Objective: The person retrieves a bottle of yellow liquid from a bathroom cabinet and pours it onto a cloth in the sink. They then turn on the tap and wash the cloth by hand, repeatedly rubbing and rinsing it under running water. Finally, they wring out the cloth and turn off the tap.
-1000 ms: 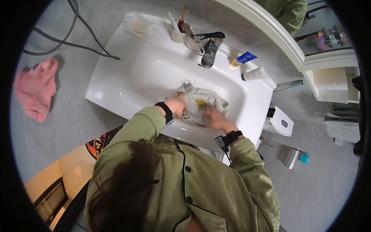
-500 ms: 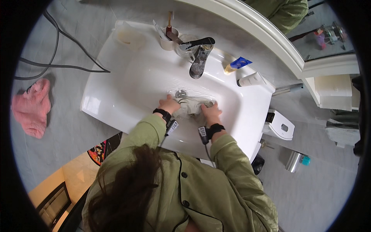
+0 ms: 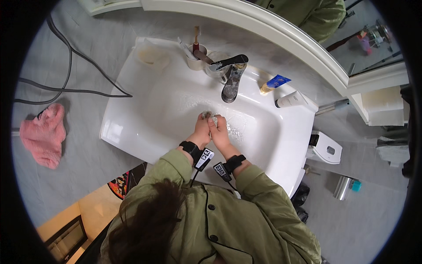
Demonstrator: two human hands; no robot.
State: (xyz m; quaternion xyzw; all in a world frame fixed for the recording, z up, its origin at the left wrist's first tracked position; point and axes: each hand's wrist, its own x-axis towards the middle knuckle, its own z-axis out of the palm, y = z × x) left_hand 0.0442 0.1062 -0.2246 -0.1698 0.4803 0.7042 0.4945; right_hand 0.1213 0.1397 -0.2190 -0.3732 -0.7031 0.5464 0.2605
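Note:
Over the white washbasin (image 3: 145, 123), my left hand (image 3: 201, 131) and my right hand (image 3: 220, 132) are pressed together around a bunched, wet, whitish cloth (image 3: 215, 119). Both hands have their fingers closed, and only small bits of the cloth show between them. Most of it is hidden, so its exact kind is unclear. Water with ripples and bubbles (image 3: 237, 125) lies in the bowl around the hands. A dark, spotted faucet (image 3: 230, 86) stands just beyond them.
On the rim behind the faucet stand a cup (image 3: 196, 64) with toothbrushes and a clear glass mug (image 3: 215, 75). A blue-and-gold tube (image 3: 274, 83) and a white tube (image 3: 292, 100) are to the right. A pink cloth (image 3: 44, 136) hangs at left near a grey cable (image 3: 88, 91).
The whitish cloth, spread in the water between my parted hands before, is now gathered into a bunch. My right hand has moved left to meet the left one. The view has shifted slightly.

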